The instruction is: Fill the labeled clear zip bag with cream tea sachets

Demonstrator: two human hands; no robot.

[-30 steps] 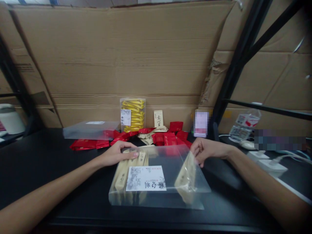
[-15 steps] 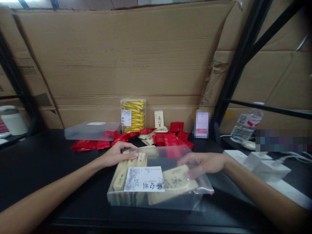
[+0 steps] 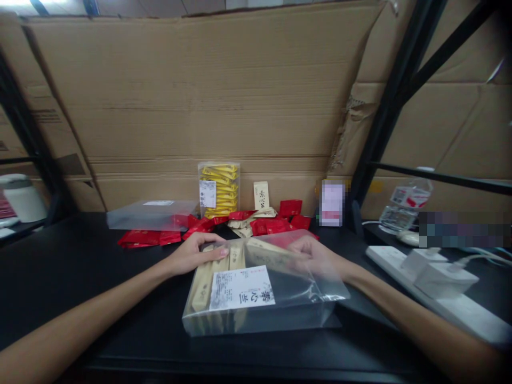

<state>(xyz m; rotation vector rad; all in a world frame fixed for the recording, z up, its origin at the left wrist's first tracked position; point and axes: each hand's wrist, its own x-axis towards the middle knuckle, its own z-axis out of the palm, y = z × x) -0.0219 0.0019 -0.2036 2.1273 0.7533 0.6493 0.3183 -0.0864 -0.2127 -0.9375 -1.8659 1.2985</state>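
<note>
A clear plastic box [image 3: 262,320] with a white printed label [image 3: 244,288] lies tilted on the black table in front of me. Several beige packets [image 3: 202,288] with dark characters stand in a row in its left part. My left hand [image 3: 202,253] is closed on the box's far left edge, its thumb by the packets' upper ends. Through the clear plastic I see my right hand [image 3: 308,253] at the right, inside the box, its fingers closed on another beige packet [image 3: 270,256]. That packet slants behind the label, near the row; my right fingertips are blurred.
Red packets [image 3: 276,226] and several beige ones lie behind the box. A clear box of yellow packets [image 3: 219,189] stands against the cardboard [image 3: 200,96], with another clear box [image 3: 148,216] to its left. At right are a power strip [image 3: 452,293] and a water bottle [image 3: 406,202].
My right hand has moved left and away from me inside the box, carrying the beige packet from the right front toward the row. The box has shifted and tilted slightly.
</note>
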